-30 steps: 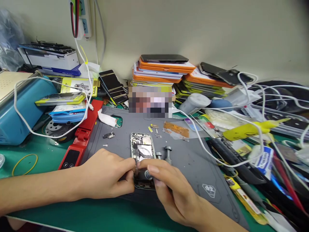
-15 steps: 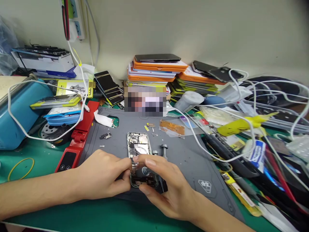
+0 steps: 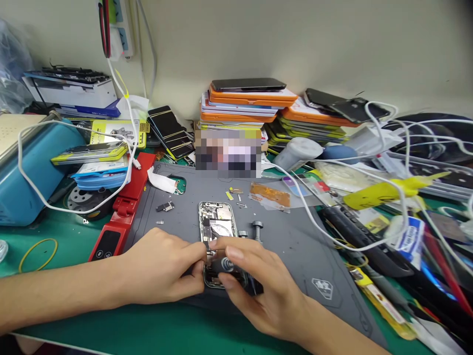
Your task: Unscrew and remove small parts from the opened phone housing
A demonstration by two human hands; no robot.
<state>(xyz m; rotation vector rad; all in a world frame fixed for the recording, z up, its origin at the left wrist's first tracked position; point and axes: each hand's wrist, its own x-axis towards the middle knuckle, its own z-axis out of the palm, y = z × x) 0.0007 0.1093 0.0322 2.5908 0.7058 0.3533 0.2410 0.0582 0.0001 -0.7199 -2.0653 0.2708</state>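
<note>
An opened smartphone (image 3: 221, 214) lies on the grey mat (image 3: 295, 246), its inner parts and pale frame exposed. My left hand (image 3: 168, 266) is closed at the phone's left edge, thumb and forefinger pinched together there; the exact grip is partly hidden. Over the phone's lower half, a dark grey screwdriver (image 3: 223, 265) with a ringed, rounded end shows between the thumb and fingers of my right hand (image 3: 264, 281). The fingers of that hand are curled around it. Its tip is not visible.
Two capped screwdrivers, one a grey screwdriver (image 3: 257, 226), lie right of the phone. Small parts (image 3: 165, 206) and an orange strip (image 3: 271, 195) rest farther back. A red folding device (image 3: 121, 217) stands left; white cable (image 3: 306, 217) and cluttered tools lie right.
The whole view has shifted slightly, so things appear a little farther right. The screwdriver's ringed end has turned slightly over the phone; both hands stay around it.
</note>
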